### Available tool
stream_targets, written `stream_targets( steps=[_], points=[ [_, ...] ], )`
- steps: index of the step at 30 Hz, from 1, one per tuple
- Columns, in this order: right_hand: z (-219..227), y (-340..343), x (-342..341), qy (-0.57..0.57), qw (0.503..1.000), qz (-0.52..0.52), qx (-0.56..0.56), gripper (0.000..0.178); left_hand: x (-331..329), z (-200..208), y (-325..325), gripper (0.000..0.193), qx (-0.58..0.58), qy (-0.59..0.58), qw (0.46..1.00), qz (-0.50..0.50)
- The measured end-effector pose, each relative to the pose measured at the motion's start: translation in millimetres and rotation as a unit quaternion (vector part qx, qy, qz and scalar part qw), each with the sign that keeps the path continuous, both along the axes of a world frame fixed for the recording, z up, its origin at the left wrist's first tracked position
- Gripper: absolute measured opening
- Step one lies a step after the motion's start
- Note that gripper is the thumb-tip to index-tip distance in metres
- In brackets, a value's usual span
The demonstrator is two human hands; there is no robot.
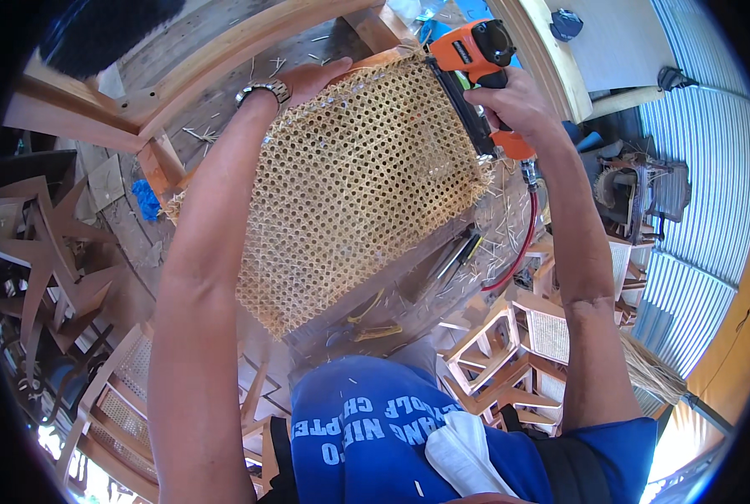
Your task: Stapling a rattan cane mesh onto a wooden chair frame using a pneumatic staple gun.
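Observation:
A sheet of woven cane webbing point(358, 189) lies over a wooden frame, its cut edges frayed. My right hand point(513, 105) is wrapped round the grip of an orange and black pneumatic stapler point(474, 52). The stapler's nose is at the far right corner of the webbing, and a red air hose point(526, 239) runs down from its handle. My left hand point(312, 80), below a metal wristwatch, lies on the far edge of the webbing with its fingers stretched along the wood. What is under its palm is hidden.
A wooden chair frame point(199, 63) stands at the far left. Cutting tools point(459, 256) and cane scraps lie on the worktop near the webbing. Several wooden chairs point(509, 353) stand at the lower right, and stacked wooden parts point(47, 252) at the left. Corrugated metal sheeting point(698, 160) forms the right side.

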State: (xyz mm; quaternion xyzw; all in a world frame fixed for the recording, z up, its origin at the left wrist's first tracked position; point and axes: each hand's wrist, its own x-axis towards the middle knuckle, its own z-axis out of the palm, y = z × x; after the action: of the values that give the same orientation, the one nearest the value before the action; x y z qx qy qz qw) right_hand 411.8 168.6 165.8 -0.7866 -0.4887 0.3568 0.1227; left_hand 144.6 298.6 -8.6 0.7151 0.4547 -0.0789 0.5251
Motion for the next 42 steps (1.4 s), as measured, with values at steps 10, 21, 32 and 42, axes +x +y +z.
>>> stream_targets(
  steps=[10,21,32,42],
  points=[
    [-15.5,3.0,-12.2,0.015,0.999,0.05,0.0,0.019,-1.2,-6.1,-2.3,0.092,0.027,-0.01,0.999,0.023],
    [-21.7,2.9,-12.2,-0.004,0.998,0.047,0.028,0.019,-1.7,-4.9,-2.5,0.091,0.012,-0.02,1.0,0.021],
    [-19.1,-1.0,-18.3,-0.008,0.998,0.069,0.003,0.023,-1.1,-5.7,-4.1,0.093,0.034,-0.017,0.999,0.034],
    [-19.2,-3.6,-24.6,-0.016,0.998,0.067,0.007,0.023,0.0,-12.9,-3.7,0.095,0.032,-0.025,0.998,0.041]
  ],
)
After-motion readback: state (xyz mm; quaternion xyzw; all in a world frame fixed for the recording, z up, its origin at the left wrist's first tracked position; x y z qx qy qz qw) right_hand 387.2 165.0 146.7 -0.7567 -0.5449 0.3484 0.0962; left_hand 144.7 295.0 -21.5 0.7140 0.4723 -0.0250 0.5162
